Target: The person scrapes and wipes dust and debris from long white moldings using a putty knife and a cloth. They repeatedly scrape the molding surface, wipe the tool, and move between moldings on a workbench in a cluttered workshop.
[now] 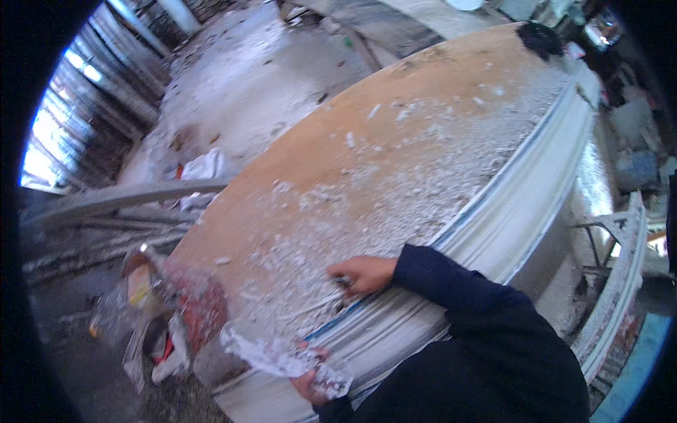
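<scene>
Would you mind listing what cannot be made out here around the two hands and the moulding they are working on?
- Right hand: a small tool under its fingers, mostly covered; its kind is unclear.
- Left hand: largely hidden by the crumpled plaster-caked sheet it grips.
- White curved moulding: its lower part is hidden by the dark sleeve.
- Colourful bags at left: blurred, contents unreadable.

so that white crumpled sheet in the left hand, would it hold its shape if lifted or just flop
Probably flop: the white crumpled sheet sags in wrinkled folds from the left hand. It looks thin and light, with ragged edges, so it may tear. White crumbs cling to it and would likely shake off.
</scene>
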A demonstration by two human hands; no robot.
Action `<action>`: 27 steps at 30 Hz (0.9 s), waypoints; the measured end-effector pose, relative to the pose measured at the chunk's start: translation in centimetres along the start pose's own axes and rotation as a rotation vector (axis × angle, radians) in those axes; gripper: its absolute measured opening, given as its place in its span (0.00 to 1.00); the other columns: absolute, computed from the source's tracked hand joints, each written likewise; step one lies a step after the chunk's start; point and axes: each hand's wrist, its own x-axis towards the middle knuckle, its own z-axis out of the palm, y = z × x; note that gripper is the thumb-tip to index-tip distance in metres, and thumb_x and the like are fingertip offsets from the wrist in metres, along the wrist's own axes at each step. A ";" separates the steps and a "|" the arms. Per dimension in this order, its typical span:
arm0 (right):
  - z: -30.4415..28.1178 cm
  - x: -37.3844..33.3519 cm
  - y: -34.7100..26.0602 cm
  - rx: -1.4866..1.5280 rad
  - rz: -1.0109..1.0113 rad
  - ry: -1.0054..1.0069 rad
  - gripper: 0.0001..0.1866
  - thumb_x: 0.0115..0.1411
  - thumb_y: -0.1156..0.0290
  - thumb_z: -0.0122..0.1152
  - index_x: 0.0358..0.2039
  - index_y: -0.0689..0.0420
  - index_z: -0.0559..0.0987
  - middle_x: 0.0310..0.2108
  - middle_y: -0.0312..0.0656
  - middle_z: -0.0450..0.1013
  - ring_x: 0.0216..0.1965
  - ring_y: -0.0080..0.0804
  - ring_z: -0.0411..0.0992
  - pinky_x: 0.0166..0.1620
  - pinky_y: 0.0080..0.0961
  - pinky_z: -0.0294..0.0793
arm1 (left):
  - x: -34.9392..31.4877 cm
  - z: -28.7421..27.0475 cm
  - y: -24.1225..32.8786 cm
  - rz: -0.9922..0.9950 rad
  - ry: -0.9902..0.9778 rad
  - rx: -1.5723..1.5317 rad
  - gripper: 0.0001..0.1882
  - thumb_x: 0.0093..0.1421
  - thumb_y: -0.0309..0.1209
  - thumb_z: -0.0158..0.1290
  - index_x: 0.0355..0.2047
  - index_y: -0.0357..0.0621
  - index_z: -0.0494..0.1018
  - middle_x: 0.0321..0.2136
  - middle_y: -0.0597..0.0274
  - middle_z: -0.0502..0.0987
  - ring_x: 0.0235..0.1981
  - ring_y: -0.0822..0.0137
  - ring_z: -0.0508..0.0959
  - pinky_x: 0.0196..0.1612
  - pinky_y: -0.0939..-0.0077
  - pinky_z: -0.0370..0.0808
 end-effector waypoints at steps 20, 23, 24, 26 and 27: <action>3.0 6.6 -2.6 0.552 0.508 -0.132 0.07 0.51 0.71 0.53 0.29 0.54 0.65 0.17 0.37 0.64 0.14 0.23 0.61 0.16 0.26 0.64 | -2.6 -0.3 2.1 0.121 0.134 0.017 0.37 0.41 0.28 0.51 0.53 0.30 0.54 0.43 0.43 0.68 0.33 0.51 0.77 0.37 0.60 0.76; 3.4 6.2 -2.4 0.686 0.543 -0.062 0.06 0.53 0.71 0.52 0.30 0.54 0.65 0.18 0.36 0.64 0.14 0.22 0.61 0.17 0.25 0.66 | -2.5 -1.0 2.0 0.112 0.133 0.017 0.36 0.41 0.28 0.50 0.53 0.30 0.55 0.42 0.43 0.69 0.34 0.51 0.77 0.37 0.60 0.76; 3.5 6.1 -2.3 0.720 0.553 -0.032 0.05 0.53 0.71 0.51 0.30 0.54 0.65 0.18 0.35 0.64 0.14 0.21 0.60 0.17 0.24 0.66 | -2.3 -1.8 1.6 0.109 0.113 0.005 0.36 0.41 0.28 0.50 0.53 0.29 0.55 0.42 0.43 0.69 0.34 0.51 0.77 0.37 0.60 0.76; 3.2 5.6 -2.6 0.722 0.571 -0.020 0.06 0.52 0.73 0.52 0.30 0.53 0.65 0.18 0.34 0.63 0.14 0.20 0.60 0.17 0.23 0.66 | -2.1 -1.7 1.7 0.121 0.110 -0.005 0.36 0.42 0.28 0.50 0.53 0.29 0.55 0.42 0.43 0.69 0.34 0.51 0.77 0.37 0.61 0.76; 3.1 5.4 -2.7 0.723 0.580 -0.014 0.07 0.52 0.75 0.53 0.30 0.53 0.65 0.18 0.34 0.63 0.14 0.20 0.59 0.17 0.22 0.66 | -2.1 -1.3 1.9 0.131 0.125 -0.004 0.35 0.42 0.28 0.50 0.53 0.29 0.55 0.42 0.43 0.69 0.34 0.51 0.77 0.37 0.61 0.76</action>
